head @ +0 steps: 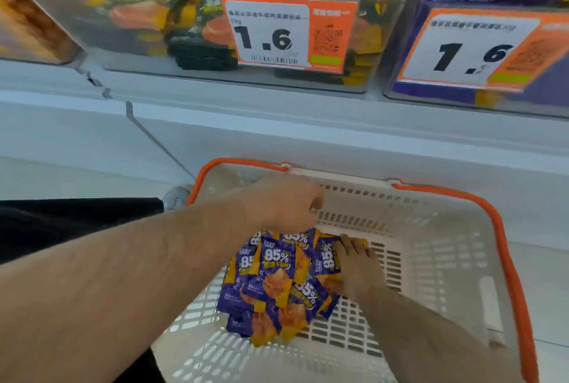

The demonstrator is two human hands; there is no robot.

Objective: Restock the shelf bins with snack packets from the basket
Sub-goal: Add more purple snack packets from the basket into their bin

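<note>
Both hands (286,204) (358,265) on glossy purple packets (274,284); slotted plastic basket (431,259).

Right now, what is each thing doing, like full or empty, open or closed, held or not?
basket: on the floor, mostly empty, handles down.
purple packets: heaped in the basket.
left hand: curled above the heap; whether it holds a packet is hidden.
right hand: flat on the packets.
middle bin: open top, well stocked with dark packets.
right bin: holds purple packets.

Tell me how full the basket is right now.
Mostly empty. The basket holds one small heap of purple packets near its middle; bare slotted floor shows around them.
</note>
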